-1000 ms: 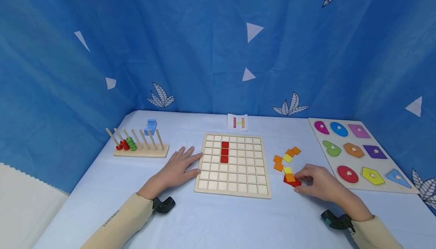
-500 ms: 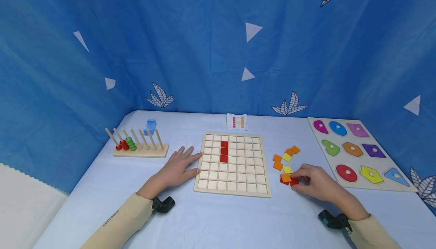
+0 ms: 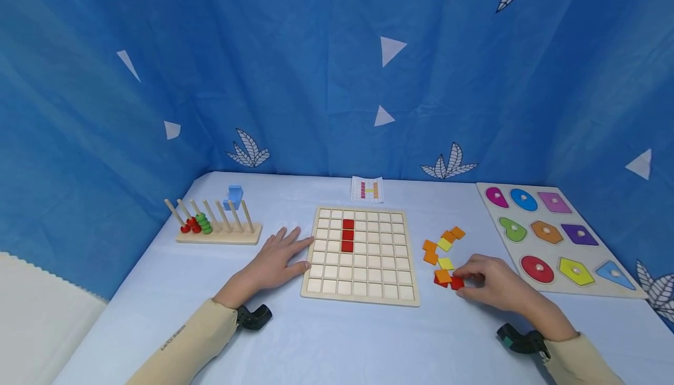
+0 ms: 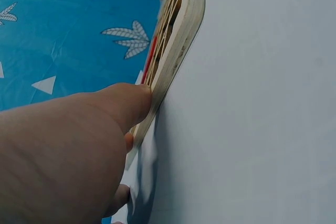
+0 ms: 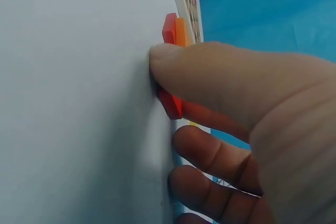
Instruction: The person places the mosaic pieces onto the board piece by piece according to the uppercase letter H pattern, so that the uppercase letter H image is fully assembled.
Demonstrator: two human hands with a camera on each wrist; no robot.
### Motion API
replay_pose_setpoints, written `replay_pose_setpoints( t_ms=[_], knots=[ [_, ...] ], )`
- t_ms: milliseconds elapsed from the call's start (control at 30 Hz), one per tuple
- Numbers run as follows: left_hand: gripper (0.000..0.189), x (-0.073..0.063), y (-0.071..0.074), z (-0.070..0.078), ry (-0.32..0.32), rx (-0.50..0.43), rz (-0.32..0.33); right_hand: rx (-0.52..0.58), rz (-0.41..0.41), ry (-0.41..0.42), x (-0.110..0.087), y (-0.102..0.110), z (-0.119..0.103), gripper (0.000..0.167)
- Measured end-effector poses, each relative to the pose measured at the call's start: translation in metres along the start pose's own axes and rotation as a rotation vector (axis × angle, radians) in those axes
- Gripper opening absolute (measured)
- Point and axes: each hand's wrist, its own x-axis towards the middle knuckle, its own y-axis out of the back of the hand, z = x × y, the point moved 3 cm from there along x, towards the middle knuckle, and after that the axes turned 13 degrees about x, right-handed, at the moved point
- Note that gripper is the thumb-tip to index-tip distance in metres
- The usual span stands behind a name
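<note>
My right hand (image 3: 492,281) pinches a red square tile (image 3: 457,283) between thumb and forefinger at the near end of a loose group of tiles. In the right wrist view the thumb covers part of this red tile (image 5: 170,104). Just left of it, an orange tile (image 3: 443,276) lies partly over another red tile (image 3: 438,282). My left hand (image 3: 276,260) lies with fingers spread on the table, its fingertips at the left edge of the wooden grid board (image 3: 360,302). Three red tiles (image 3: 347,235) sit in one column of the board.
A pattern card (image 3: 367,189) lies behind the board. At left stands a peg rack (image 3: 218,237) with red and green beads, and a blue block (image 3: 234,194) behind it. A shape puzzle board (image 3: 553,256) occupies the right. More orange tiles (image 3: 430,251) and yellow tiles (image 3: 444,263) lie beside the grid.
The orange tile and the red one under it have shifted slightly left, and the pinched red tile now shows apart from them. My left hand has stayed in place.
</note>
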Motion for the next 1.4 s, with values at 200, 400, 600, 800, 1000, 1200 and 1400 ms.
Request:
replay_pose_setpoints(
  t_ms=[200, 400, 600, 800, 1000, 1200, 1400],
  knots=[
    [0.061, -0.0005, -0.0001, 0.0001, -0.004, 0.002, 0.004, 0.004, -0.012, 0.002, -0.0015, -0.0005, 0.0008, 0.036],
    [0.06, -0.0004, -0.0008, 0.0001, -0.008, 0.005, 0.008, 0.005, -0.015, 0.016, -0.0019, -0.0005, 0.0021, 0.034],
    [0.06, -0.0008, 0.0008, 0.0006, -0.006, -0.004, 0.008, 0.005, -0.003, 0.041, -0.0023, 0.0021, 0.0039, 0.031],
    [0.06, -0.0013, 0.0025, 0.0012, -0.005, -0.003, 0.011, 0.013, 0.019, 0.056, -0.0024, 0.005, 0.0032, 0.03],
    [0.059, -0.0012, 0.0033, 0.0014, -0.018, -0.007, 0.022, 0.019, 0.036, 0.056, -0.0024, 0.0053, 0.0023, 0.028],
    [0.059, -0.0009, 0.0024, 0.0002, -0.019, -0.008, 0.027, 0.008, 0.043, 0.044, -0.0013, 0.005, 0.0017, 0.03],
    [0.059, -0.0012, 0.0028, 0.0007, -0.012, -0.012, 0.02, 0.003, 0.043, 0.035, -0.0005, 0.0054, 0.0015, 0.03]
  ],
)
